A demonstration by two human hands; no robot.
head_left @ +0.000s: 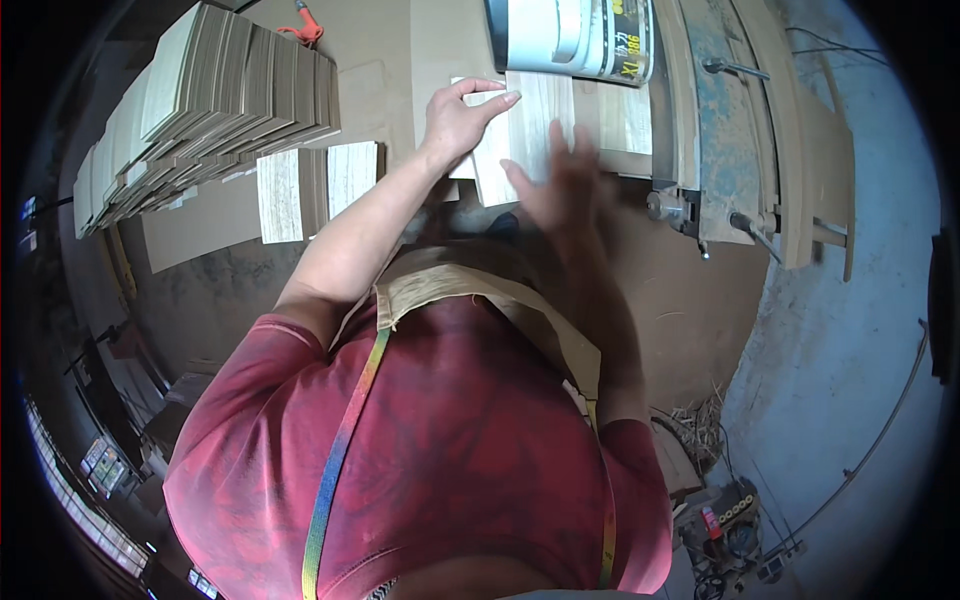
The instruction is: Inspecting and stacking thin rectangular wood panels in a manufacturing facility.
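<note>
Pale, striped wooden boards (541, 108) lie on the workbench in front of me, in the upper middle of the head view. My left hand (458, 122) rests at the left edge of the nearest board (492, 165), its thumb and index finger stretched out and slightly apart. Over the near right part of the boards is my right hand (568, 185), smeared by motion, with thumb and fingers spread. I cannot tell whether it touches the wood. Another pale board (625, 120) lies to the right, partly behind the blur.
A white and black bucket (580, 40) stands just beyond the boards. Large stacks of thin boards (225, 85) fill the far left, with two smaller stacks (280, 195) (352, 178) nearer. A red air gun (305, 28) lies behind them. Clamps (735, 68) and a metal-edged machine (725, 130) border the right.
</note>
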